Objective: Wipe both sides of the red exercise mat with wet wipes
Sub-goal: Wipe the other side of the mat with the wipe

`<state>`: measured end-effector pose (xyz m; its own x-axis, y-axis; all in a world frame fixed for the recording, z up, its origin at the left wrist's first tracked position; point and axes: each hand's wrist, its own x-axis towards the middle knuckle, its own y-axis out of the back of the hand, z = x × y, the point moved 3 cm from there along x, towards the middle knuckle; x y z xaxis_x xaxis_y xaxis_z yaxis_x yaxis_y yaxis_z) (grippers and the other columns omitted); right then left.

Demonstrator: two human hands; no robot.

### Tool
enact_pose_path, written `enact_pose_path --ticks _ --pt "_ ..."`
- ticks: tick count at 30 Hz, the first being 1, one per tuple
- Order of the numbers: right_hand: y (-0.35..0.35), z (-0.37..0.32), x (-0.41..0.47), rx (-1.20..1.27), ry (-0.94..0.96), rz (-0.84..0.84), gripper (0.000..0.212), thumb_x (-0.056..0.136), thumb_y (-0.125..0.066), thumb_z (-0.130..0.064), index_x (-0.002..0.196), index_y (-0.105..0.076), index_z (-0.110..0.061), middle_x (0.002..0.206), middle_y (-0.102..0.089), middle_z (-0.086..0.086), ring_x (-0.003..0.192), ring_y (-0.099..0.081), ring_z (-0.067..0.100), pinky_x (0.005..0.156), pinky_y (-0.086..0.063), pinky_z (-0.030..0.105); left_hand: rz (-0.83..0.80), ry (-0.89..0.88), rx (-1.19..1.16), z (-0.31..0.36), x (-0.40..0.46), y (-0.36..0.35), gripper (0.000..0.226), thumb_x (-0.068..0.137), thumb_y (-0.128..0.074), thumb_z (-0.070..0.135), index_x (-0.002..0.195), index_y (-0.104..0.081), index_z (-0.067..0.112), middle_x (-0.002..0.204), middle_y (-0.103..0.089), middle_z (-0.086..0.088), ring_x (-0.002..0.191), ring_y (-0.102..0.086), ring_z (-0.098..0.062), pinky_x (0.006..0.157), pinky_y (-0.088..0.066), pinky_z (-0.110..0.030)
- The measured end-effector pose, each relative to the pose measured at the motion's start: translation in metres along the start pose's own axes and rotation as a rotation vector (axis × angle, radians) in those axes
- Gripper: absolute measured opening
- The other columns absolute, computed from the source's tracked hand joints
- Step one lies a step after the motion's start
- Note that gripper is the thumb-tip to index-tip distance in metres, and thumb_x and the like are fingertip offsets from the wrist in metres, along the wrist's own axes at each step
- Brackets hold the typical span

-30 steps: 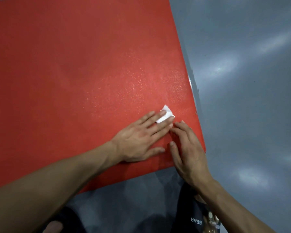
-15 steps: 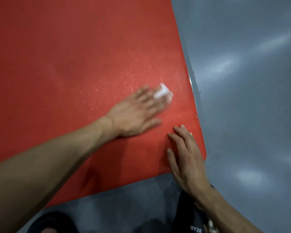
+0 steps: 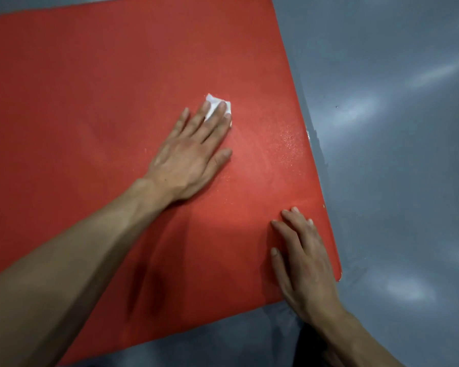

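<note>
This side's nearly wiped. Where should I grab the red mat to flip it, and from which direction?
Probably the near right corner of the red exercise mat: it lies free on the grey floor, beside the right hand. Come from the right, slide fingers under that thin edge. The left hand presses the wet wipe farther in.

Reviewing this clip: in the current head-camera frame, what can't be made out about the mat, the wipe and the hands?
- Wet wipe: mostly hidden under the left hand's fingers; its size and fold are unclear.
- Red exercise mat: cut off by the frame's left edge; its underside is hidden against the floor.
- Right hand: the palm faces down, so how firmly it presses the mat cannot be told.
</note>
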<state>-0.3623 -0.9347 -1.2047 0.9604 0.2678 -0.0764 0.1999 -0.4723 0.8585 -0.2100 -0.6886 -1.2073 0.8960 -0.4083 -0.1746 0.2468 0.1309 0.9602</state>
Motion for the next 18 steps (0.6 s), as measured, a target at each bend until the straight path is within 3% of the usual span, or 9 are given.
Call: enact_pose_path --ticks 1,3,6,8,11,13,18 --pt "0.000 0.000 0.008 -0.006 0.007 0.004 0.044 0.098 -0.050 -0.024 0.138 -0.058 -0.009 0.153 -0.047 0.007 0.151 -0.034 0.023 0.123 -0.027 0.049 -0.006 -0.021 0.010 0.002 0.004 0.001 0.074 0.107 -0.013 0.056 0.165 -0.014 0.012 0.173 -0.008 -0.006 0.160 -0.003 -0.029 0.129 -0.007 -0.050" --pt "-0.002 -0.002 0.029 -0.015 0.031 0.011 0.045 0.098 -0.051 -0.024 0.139 -0.058 -0.008 0.154 -0.046 0.009 0.151 -0.034 0.024 0.124 -0.026 0.048 -0.042 -0.225 0.072 0.018 0.000 -0.004 0.075 0.107 -0.015 0.059 0.165 -0.013 0.011 0.173 -0.007 -0.008 0.160 -0.001 -0.031 0.129 -0.005 -0.048" --pt "-0.004 -0.002 0.068 -0.057 0.081 0.020 0.045 0.098 -0.051 -0.024 0.139 -0.057 -0.006 0.153 -0.046 0.012 0.150 -0.035 0.026 0.124 -0.024 0.047 -0.092 -0.483 0.121 0.017 -0.011 -0.010 0.072 0.108 -0.016 0.060 0.166 -0.009 0.017 0.174 -0.001 -0.003 0.160 0.006 -0.023 0.130 0.000 -0.045" --pt "-0.005 -0.003 0.094 -0.078 0.113 0.025 0.045 0.099 -0.050 -0.024 0.139 -0.057 -0.005 0.153 -0.046 0.012 0.150 -0.035 0.027 0.125 -0.024 0.047 -0.048 -0.433 0.130 -0.004 0.006 -0.003 0.069 0.109 -0.015 0.057 0.166 -0.010 0.019 0.174 -0.002 -0.001 0.160 0.003 -0.022 0.130 -0.001 -0.045" --pt "-0.004 -0.008 0.134 -0.085 0.149 0.049 0.043 0.100 -0.052 -0.022 0.139 -0.056 -0.006 0.153 -0.046 0.011 0.150 -0.034 0.026 0.125 -0.022 0.047 -0.024 -0.174 0.089 -0.043 0.045 0.013 0.070 0.108 -0.009 0.056 0.166 -0.007 0.018 0.174 -0.001 -0.002 0.160 0.004 -0.023 0.129 -0.004 -0.049" --pt "-0.003 -0.011 0.158 -0.072 0.155 0.067 0.043 0.100 -0.054 -0.021 0.140 -0.054 -0.006 0.153 -0.045 0.011 0.150 -0.034 0.026 0.125 -0.021 0.047 -0.005 -0.108 0.075 -0.048 0.058 0.019 0.073 0.107 -0.009 0.058 0.166 -0.008 0.014 0.174 -0.003 -0.005 0.160 0.000 -0.026 0.129 -0.006 -0.051" --pt "-0.009 -0.015 0.189 -0.138 0.158 0.086 0.046 0.100 -0.052 -0.027 0.142 -0.052 -0.007 0.154 -0.044 0.012 0.151 -0.031 0.026 0.125 -0.021 0.049 -0.054 -0.400 0.130 -0.036 0.036 0.013 0.074 0.108 -0.015 0.060 0.166 -0.010 0.014 0.174 -0.002 -0.004 0.160 0.002 -0.022 0.130 -0.002 -0.044"
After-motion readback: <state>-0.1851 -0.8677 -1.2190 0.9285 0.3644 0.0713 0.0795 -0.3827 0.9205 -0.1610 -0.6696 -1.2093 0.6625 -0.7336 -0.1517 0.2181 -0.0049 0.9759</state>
